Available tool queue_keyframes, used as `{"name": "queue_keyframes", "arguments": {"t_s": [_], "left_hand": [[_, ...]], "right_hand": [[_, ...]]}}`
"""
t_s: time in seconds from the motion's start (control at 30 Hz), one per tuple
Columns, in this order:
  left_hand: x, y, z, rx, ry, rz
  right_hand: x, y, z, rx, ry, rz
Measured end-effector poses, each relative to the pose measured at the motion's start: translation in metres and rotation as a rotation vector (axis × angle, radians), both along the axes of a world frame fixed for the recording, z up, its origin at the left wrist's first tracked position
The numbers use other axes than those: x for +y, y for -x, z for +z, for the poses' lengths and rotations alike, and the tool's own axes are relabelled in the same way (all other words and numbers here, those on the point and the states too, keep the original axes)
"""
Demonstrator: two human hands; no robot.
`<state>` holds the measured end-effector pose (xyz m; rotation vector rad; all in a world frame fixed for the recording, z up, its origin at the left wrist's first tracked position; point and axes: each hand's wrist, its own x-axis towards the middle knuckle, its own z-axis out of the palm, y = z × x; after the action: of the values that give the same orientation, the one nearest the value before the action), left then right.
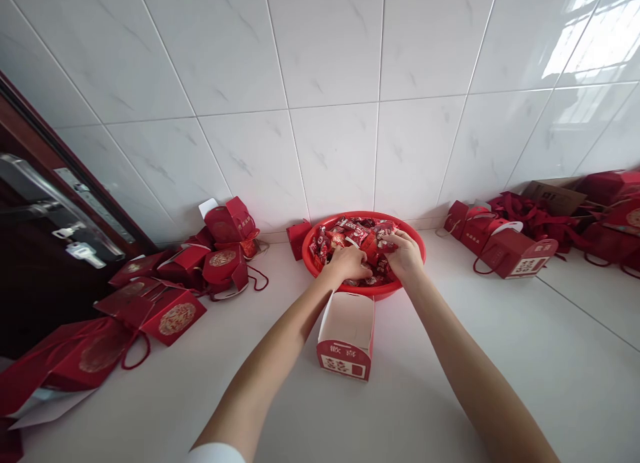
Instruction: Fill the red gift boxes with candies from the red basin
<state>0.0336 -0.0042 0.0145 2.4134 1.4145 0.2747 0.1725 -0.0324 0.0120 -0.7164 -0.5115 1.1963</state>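
Observation:
A red plastic basin [380, 291] stands against the wall, full of wrapped candies [356, 232] in mostly red wrappers. My left hand [350, 261] reaches into the basin from the front, its fingers curled down among the candies; what they hold is hidden. At the basin's right side my right hand [404, 251] pinches a red wrapped candy [386, 235] between thumb and fingers. Just in front of the basin, between my forearms, is an open red gift box [345, 356] with a white inside and light characters on its front. I cannot see its bottom.
Red gift boxes [175, 319] with cord handles crowd the left side, beside a dark door [30, 263] with keys in its lock. More red boxes [520, 253] and red ribbon lie along the wall at right. A small red box [299, 239] touches the basin's left.

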Motion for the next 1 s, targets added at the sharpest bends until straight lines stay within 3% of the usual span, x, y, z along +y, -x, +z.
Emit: {"name": "queue_keyframes", "arguments": {"t_s": [0.13,0.3,0.4,0.63,0.8,1.0], "left_hand": [[0.003,0.0,-0.003,-0.027,0.018,0.049],[0.008,0.003,-0.003,-0.204,0.116,0.053],[0.011,0.005,-0.004,-0.409,0.141,0.08],[0.022,0.012,-0.001,-1.022,-0.02,0.23],[0.017,0.011,0.001,-1.204,-0.027,0.159],[0.011,0.008,0.004,-1.204,0.009,0.044]], "right_hand": [[-0.001,0.0,0.0,0.006,-0.01,-0.024],[-0.002,0.0,-0.001,0.01,-0.043,-0.03],[-0.003,0.0,-0.001,0.004,-0.073,-0.013],[0.0,0.0,-0.001,-0.008,-0.103,0.036],[-0.004,0.001,0.0,-0.054,-0.101,0.152],[-0.012,0.005,0.003,-0.171,-0.087,0.355]]}}
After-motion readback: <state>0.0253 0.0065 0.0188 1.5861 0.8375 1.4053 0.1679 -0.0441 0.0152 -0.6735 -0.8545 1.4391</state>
